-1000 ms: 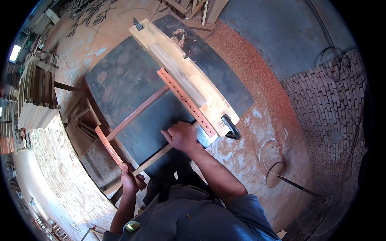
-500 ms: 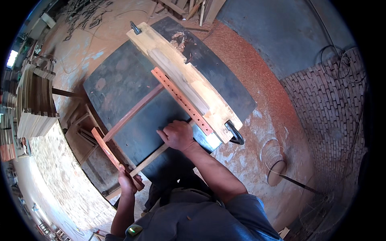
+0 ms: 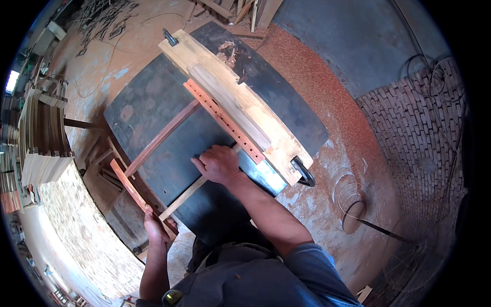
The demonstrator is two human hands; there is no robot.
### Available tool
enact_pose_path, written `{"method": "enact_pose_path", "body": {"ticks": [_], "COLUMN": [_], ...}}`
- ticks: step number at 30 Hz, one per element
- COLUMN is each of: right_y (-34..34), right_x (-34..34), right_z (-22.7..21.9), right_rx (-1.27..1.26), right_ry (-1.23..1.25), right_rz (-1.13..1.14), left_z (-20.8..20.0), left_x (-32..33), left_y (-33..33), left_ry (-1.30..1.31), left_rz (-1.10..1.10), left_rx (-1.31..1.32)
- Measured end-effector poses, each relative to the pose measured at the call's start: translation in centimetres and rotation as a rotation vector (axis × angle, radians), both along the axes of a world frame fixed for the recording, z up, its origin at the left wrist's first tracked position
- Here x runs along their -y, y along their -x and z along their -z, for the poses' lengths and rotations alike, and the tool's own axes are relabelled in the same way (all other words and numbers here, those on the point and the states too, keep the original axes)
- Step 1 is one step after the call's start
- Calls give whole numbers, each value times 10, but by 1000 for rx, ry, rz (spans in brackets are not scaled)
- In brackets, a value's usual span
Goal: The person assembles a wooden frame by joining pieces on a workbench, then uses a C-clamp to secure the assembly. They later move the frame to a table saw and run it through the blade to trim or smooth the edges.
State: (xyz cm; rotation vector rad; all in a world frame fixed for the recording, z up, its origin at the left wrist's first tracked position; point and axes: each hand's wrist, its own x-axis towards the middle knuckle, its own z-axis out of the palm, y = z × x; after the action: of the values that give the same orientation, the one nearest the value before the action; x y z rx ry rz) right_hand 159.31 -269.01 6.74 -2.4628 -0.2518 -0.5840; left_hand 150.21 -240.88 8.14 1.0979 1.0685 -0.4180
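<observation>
A four-sided wooden frame [image 3: 162, 137] lies over the dark tabletop [image 3: 153, 107]. Its far-right side is a reddish rail [image 3: 224, 121] with a row of small holes; its left side, a smooth reddish rail [image 3: 129, 185], sits out past the table's edge. A brownish crosspiece and a paler crosspiece [image 3: 183, 199] join the two. My left hand [image 3: 156, 225] is closed round the near end of the left rail, by the pale crosspiece's joint. My right hand [image 3: 220, 163] is closed over the pale crosspiece near the drilled rail, its fingertips hidden beneath.
A thick pale board [image 3: 250, 110] crosses the table, with a black clamp [image 3: 303, 171] at its near end and another clamp [image 3: 169, 37] at its far end. Wood shavings [image 3: 226, 55] lie behind it. Stacked boards [image 3: 46, 138] stand at left, a fan [image 3: 409, 250] at lower right.
Both hands have shifted slightly left and away from me, carrying the wooden frame with them. The drilled rail has slid along the pale board toward its far end.
</observation>
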Motion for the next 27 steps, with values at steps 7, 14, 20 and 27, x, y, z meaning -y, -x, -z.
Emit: {"method": "enact_pose_path", "body": {"ticks": [7,14,20,27], "right_y": [-14,-30,-52,-65], "right_x": [-5,-13,-21,-25], "right_z": [2,2,3,5], "right_rx": [-7,-5,-37,-41], "right_ry": [6,4,-2,-6], "right_rz": [2,35,35,33], "left_z": [-4,-11,-5,1], "left_x": [1,0,-12,-21], "left_y": [-17,-34,-57,-70], "left_ry": [-134,-76,-114,-88], "left_rz": [10,-16,9,29], "left_rx": [13,21,35,44]}}
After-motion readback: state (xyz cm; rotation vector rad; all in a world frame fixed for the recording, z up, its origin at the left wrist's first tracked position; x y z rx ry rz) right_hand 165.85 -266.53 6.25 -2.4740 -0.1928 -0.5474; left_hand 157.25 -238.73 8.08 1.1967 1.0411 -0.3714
